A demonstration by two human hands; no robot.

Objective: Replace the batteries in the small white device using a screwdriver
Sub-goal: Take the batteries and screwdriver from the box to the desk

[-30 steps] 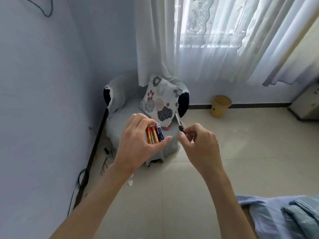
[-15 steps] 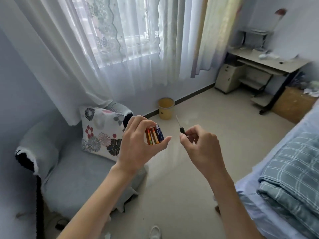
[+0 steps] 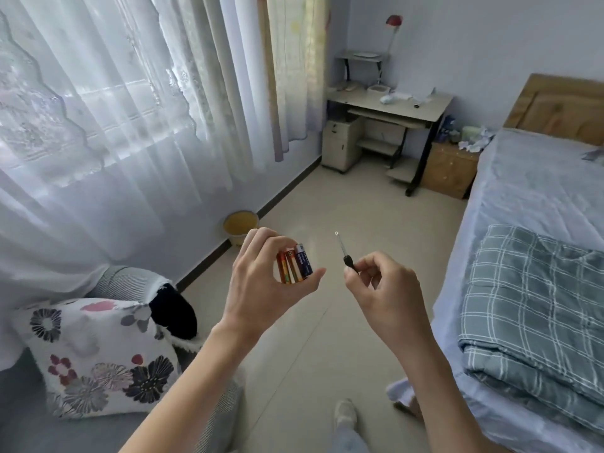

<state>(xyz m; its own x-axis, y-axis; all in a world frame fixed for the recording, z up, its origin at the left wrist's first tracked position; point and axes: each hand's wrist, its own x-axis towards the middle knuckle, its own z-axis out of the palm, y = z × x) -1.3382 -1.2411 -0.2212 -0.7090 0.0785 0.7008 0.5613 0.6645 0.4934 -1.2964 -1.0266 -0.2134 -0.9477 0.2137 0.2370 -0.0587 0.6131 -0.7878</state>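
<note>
My left hand (image 3: 261, 282) is raised in front of me and pinches three small batteries (image 3: 294, 263) side by side, two orange-red and one dark blue, held upright between thumb and fingers. My right hand (image 3: 382, 289) is level with it, a little to the right, and grips a small screwdriver (image 3: 343, 251) by its black handle, the thin metal shaft pointing up and slightly left. The two hands are apart and do not touch. No small white device can be made out with certainty; small objects lie on the far desk (image 3: 392, 103).
A grey armchair (image 3: 124, 282) with a flowered cushion (image 3: 94, 358) is at the lower left under white curtains. A yellow bin (image 3: 240, 223) stands by the wall. The bed (image 3: 536, 223) with a folded checked blanket (image 3: 539, 308) fills the right. Tiled floor lies between.
The view has swung to the right, from the armchair corner to the desk and bed. Both hands keep the same hold on the batteries and the screwdriver.
</note>
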